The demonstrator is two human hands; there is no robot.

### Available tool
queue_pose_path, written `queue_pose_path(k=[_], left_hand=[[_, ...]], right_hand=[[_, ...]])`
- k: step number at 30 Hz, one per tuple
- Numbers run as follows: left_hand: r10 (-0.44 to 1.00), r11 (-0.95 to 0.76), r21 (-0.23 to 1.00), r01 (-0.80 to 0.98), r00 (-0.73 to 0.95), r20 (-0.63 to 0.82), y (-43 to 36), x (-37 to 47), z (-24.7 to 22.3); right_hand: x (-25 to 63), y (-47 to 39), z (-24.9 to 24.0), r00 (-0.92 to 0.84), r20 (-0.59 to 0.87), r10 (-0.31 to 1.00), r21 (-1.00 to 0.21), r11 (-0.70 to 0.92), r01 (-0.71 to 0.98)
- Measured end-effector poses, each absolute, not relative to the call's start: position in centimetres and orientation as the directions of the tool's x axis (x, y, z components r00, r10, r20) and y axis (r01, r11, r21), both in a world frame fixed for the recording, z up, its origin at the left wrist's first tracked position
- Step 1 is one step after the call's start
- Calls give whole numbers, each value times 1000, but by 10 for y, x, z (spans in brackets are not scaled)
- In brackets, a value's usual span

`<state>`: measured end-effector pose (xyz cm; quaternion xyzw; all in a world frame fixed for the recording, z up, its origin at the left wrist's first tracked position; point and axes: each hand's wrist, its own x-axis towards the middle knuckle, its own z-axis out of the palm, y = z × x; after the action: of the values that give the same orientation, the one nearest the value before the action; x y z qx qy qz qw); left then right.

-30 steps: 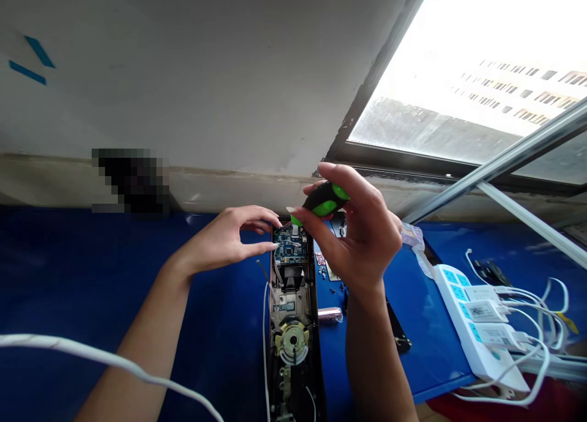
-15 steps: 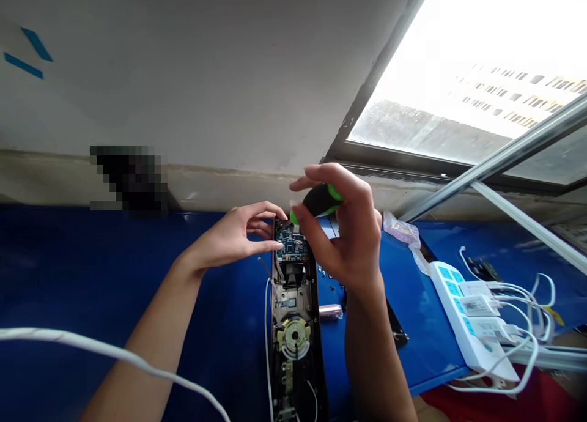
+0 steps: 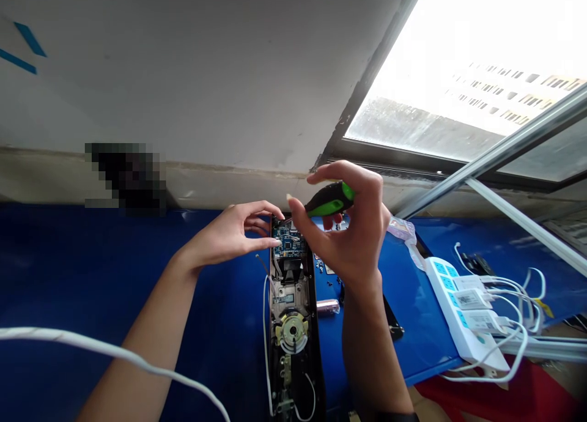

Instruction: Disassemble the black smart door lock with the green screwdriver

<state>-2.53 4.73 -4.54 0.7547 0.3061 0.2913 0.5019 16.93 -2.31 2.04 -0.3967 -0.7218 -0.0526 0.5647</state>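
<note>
A long, narrow black device casing (image 3: pixel 313 324) lies opened on the blue table, pointing away from me. At its far end is a blue circuit board (image 3: pixel 293 246); nearer me in the casing is a round metal-and-yellow part (image 3: pixel 293 331). My left hand (image 3: pixel 236 233) grips the casing's far left side, thumb at the board's edge and fingertips at the upper corner. My right hand (image 3: pixel 351 232) holds a black-and-green screwdriver (image 3: pixel 328 202) by its handle, tilted over the board. Its shaft runs down left toward the board's upper corner; the tip is too small to make out.
Small screws (image 3: pixel 331 283) and a pinkish wrapped cylinder (image 3: pixel 327 307) lie right of the casing. A white power strip (image 3: pixel 452 312) with plugged-in chargers and cables sits at the right table edge. A white cable (image 3: pixel 114 351) crosses the left foreground. The wall and window rise behind.
My right hand has shifted slightly right, and the screwdriver now leans further over, showing more of its handle. My left hand keeps its place on the casing. The view has moved slightly.
</note>
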Motion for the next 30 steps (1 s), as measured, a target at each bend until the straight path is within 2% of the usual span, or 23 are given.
queue_pose_path(k=[3, 6, 14, 19, 24, 30], left_hand=[[756, -318, 929, 188, 642, 129, 47, -26, -45], [748, -322, 926, 199, 653, 119, 47, -26, -43], [754, -339, 915, 220, 645, 124, 45, -26, -41], [752, -340, 913, 225, 649, 120, 45, -27, -41], [753, -343, 909, 236, 648, 116, 45, -26, -40], [747, -336, 912, 234, 656, 107, 44, -26, -39]], right_hand=[[170, -23, 20, -17, 833, 553, -426, 661, 617], [173, -25, 23, -80, 800, 594, -458, 692, 558], [172, -26, 23, -42, 810, 585, -438, 651, 620], [174, -30, 26, -125, 802, 584, -405, 686, 604], [178, -32, 29, -92, 811, 578, -390, 651, 652], [182, -34, 31, -143, 794, 591, -386, 672, 632]])
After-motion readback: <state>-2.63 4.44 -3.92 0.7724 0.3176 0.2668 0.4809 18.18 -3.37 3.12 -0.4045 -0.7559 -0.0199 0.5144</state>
